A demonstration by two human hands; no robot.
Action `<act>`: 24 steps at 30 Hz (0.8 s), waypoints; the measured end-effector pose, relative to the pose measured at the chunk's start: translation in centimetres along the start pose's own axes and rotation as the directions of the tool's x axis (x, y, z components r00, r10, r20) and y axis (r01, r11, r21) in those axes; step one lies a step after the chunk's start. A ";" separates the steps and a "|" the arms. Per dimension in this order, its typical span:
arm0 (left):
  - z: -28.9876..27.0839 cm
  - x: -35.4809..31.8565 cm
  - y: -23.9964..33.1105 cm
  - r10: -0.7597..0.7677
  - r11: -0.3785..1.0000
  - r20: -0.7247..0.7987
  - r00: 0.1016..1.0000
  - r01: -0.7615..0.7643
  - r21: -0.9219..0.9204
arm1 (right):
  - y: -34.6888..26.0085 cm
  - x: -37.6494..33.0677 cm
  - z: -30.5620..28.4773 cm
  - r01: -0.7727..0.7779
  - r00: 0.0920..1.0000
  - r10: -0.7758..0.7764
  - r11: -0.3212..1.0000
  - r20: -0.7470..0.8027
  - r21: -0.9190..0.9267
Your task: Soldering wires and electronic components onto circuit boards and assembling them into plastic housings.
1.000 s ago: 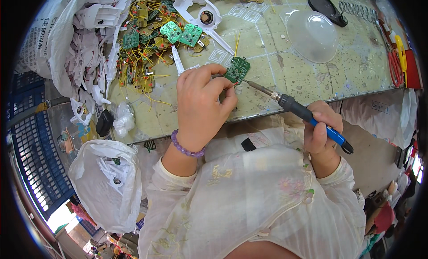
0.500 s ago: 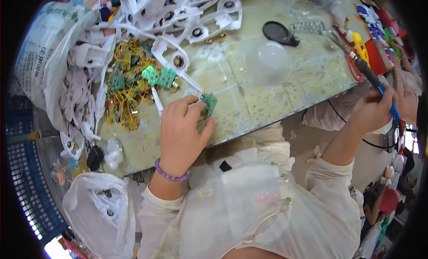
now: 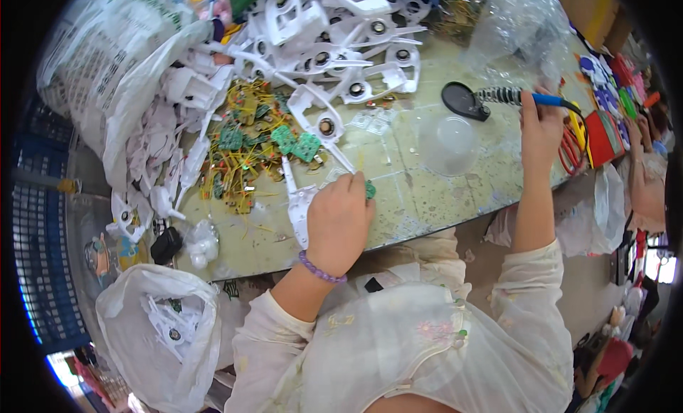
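My left hand [image 3: 338, 221], with a purple bead bracelet at its wrist, is closed on a small green circuit board [image 3: 370, 189] at the table's near edge. Most of that board is hidden by the fingers. A white plastic housing [image 3: 298, 212] lies just left of this hand. At the right, my right hand [image 3: 542, 135] grips the blue handle of a soldering iron [image 3: 546, 100]. The iron's front end is inside the coil of a spring holder [image 3: 500, 95], which is joined to a round black base [image 3: 462, 98].
Wired circuit boards [image 3: 242, 139] are heaped at the left, with white plastic housings [image 3: 356, 64] piled behind. A translucent round dish [image 3: 448, 146] sits mid-table. Red-handled pliers [image 3: 570, 148] lie at the right edge. An open white bag [image 3: 156, 342] stands below left.
My right hand has moved up and left, bringing the soldering iron into the spring holder. My left hand keeps the circuit board and is now turned further over it. The view has shifted.
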State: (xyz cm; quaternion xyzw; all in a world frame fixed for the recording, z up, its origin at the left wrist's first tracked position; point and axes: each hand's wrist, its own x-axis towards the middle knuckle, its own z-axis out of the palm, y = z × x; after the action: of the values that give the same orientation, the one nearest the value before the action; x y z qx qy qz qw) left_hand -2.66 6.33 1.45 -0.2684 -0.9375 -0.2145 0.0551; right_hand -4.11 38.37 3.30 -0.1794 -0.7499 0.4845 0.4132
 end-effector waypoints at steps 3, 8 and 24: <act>-0.5 -0.3 -0.2 -0.017 1.000 -0.052 0.999 0.016 -0.027 | -0.4 -5.1 2.0 -0.104 0.980 0.135 0.974 -0.149 0.199; -3.1 -1.1 -1.1 -0.011 0.907 -0.175 0.985 -0.063 -0.415 | -4.0 -13.6 4.6 -0.259 0.772 0.082 0.946 0.631 0.194; -5.1 -4.0 -4.3 -0.018 0.791 -0.198 0.980 -0.107 -0.603 | -10.5 -12.0 9.6 -0.702 0.412 0.175 0.686 0.894 0.189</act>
State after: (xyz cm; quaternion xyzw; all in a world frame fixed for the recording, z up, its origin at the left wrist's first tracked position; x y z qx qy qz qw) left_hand -1.65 -1.10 3.59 -0.2718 -0.8015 -0.5292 0.0613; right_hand -3.20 19.92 5.31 -0.0073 -0.5991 0.7936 -0.1060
